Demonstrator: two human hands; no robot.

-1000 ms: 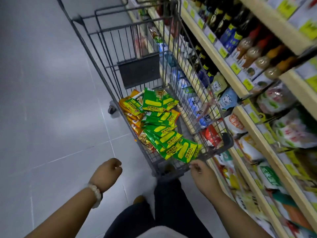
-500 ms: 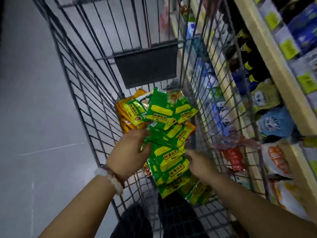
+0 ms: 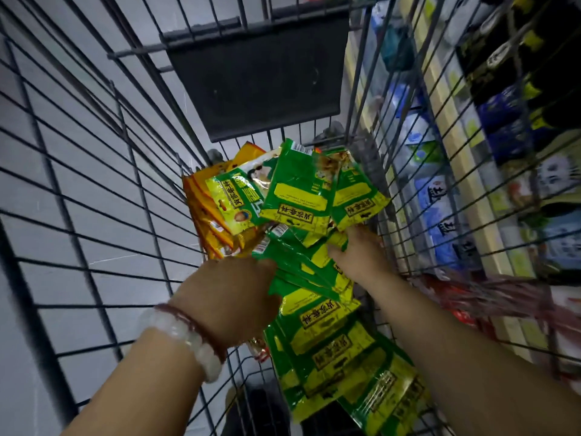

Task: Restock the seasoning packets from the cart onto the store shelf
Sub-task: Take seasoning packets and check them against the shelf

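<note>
Several green and yellow seasoning packets point(image 3: 298, 196) lie in a heap on the floor of the wire cart point(image 3: 94, 190), with orange packets point(image 3: 204, 212) stacked at the heap's left. Both hands are down inside the cart. My left hand point(image 3: 229, 297) grips the left side of a fanned bundle of green packets point(image 3: 301, 272). My right hand point(image 3: 361, 253) holds the same bundle from the right, its fingers tucked in among the packets. The store shelf point(image 3: 446, 99) runs along the cart's right side.
A dark panel point(image 3: 257, 73) hangs on the cart's far wall. Seen through the right-hand wire wall, the shelf holds blue and white bags point(image 3: 434, 196), dark bottles point(image 3: 503, 67) and red packets point(image 3: 490, 297). Grey tiled floor point(image 3: 63, 89) lies to the left.
One second ago both hands were outside the cart at its near end. They reached in, and now they close from both sides on a bundle of green packets. The camera has moved closer.
</note>
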